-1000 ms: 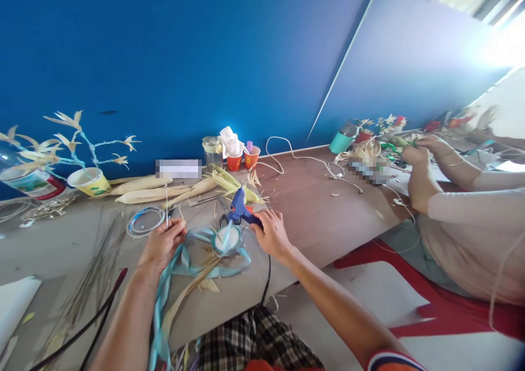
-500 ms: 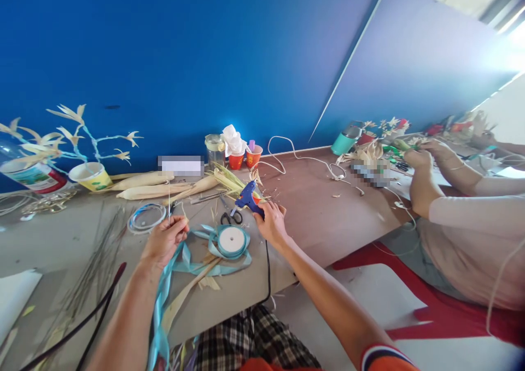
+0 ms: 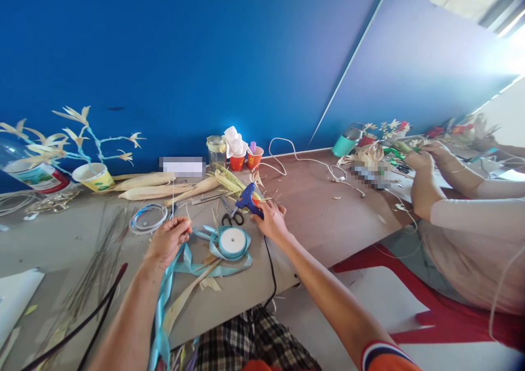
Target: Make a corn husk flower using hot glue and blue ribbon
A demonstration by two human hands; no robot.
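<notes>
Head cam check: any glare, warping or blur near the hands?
Head view: glare blows out the upper right corner; wide-angle warp tilts the blue wall; the left hand pinching a thin wire and the right hand gripping the blue plastic glue gun look sharp; two patches are pixelated.

Right arm first: a short orange sleeve with a navy-and-white striped cuff, bare from there down to the right hand. The left hand and forearm are bare too. In the lap, checked cloth in black, grey and white.
</notes>
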